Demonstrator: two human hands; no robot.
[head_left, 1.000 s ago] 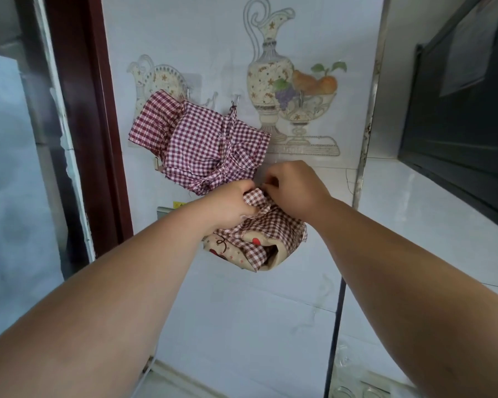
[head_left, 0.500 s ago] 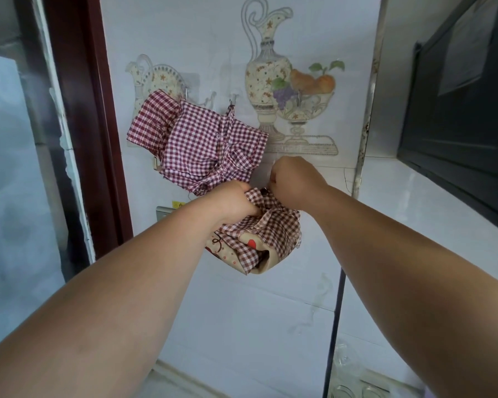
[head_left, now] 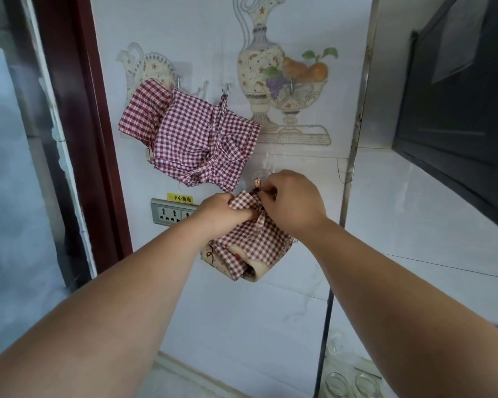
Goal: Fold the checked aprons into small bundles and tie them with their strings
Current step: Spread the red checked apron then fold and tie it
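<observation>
A red-and-white checked apron bundle (head_left: 193, 139) hangs tied from wall hooks (head_left: 226, 89) on the tiled wall. Below it, a second checked apron bundle (head_left: 256, 245) with a beige printed lining is held against the wall. My left hand (head_left: 222, 215) grips its upper left cloth. My right hand (head_left: 293, 202) pinches the cloth or string at its top, right beside a small copper hook (head_left: 258, 183). Whether the string is on that hook is hidden by my fingers.
A power socket strip (head_left: 170, 215) with a yellow warning label sits on the wall left of my hands. A dark red door frame (head_left: 92, 139) stands at the left, a dark cabinet (head_left: 457, 110) at the right. Glass jars (head_left: 345, 383) stand below right.
Both hands have lifted the lower bundle slightly up toward the copper hook. The copper hook and the socket strip have come into view.
</observation>
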